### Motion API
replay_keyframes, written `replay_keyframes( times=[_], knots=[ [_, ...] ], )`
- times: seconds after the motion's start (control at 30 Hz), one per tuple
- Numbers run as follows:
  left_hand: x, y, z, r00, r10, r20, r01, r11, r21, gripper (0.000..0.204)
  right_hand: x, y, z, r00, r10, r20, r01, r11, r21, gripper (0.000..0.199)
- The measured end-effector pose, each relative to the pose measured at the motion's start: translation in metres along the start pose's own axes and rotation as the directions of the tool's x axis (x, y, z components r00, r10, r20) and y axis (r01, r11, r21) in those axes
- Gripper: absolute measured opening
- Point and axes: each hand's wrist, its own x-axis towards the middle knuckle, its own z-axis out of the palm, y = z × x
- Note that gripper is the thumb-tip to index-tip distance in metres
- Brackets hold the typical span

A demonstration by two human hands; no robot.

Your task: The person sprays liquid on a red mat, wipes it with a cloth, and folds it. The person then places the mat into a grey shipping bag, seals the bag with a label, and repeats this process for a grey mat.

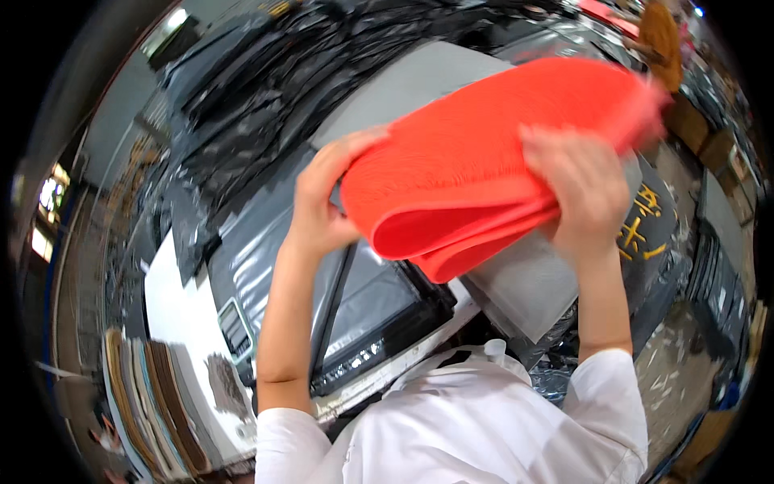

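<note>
A thick red mat [476, 137], folded over in layers with a finely ribbed surface, is held up in front of me above the table. My left hand [326, 189] is closed on its left end, fingers over the top and thumb near the lower fold. My right hand [584, 185] grips the right part of the near edge, slightly blurred by motion. The loop of the fold opens toward me, and the far right end is smeared. Below lie a stack of flat black plastic bags [371, 323] and translucent grey plastic sheets [524, 282].
Crumpled black plastic bags [266, 105] are heaped at the far left. A small device with a pale frame [235, 329] lies on the white table [173, 302]. Folded mats in several colours [153, 395] stand at lower left. Another person [661, 44] is at the far right.
</note>
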Motion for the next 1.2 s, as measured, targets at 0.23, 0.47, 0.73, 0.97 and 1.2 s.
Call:
replay_keyframes(
  times=[0.23, 0.47, 0.73, 0.97, 1.2],
  knots=[
    [-0.310, -0.067, -0.028, 0.099, -0.966, -0.240, 0.765, -0.081, 0.639, 0.063, -0.144, -0.035, 0.089, 0.830, 0.388, 0.402, -0.374, 0.920, -0.116, 0.028],
    [-0.350, -0.053, 0.009, 0.411, -0.799, -0.439, 0.907, 0.405, 0.112, 0.032, -0.151, -0.044, 0.106, 0.874, 0.366, 0.320, -0.361, 0.929, -0.079, 0.035],
    [-0.298, 0.009, 0.010, 0.498, -0.861, 0.100, 0.820, 0.431, -0.376, 0.013, -0.151, -0.048, 0.087, 0.841, 0.462, 0.282, -0.443, 0.887, -0.134, 0.049],
    [-0.338, -0.076, 0.020, 0.668, -0.741, -0.071, 0.635, 0.517, 0.574, 0.070, -0.140, -0.158, 0.032, 0.827, 0.377, 0.417, -0.458, 0.882, 0.110, 0.049],
    [-0.317, 0.012, 0.022, 0.723, -0.635, 0.272, 0.357, 0.681, 0.640, 0.032, -0.150, -0.207, -0.009, 0.884, 0.372, 0.282, -0.413, 0.905, 0.100, 0.053]
  ],
)
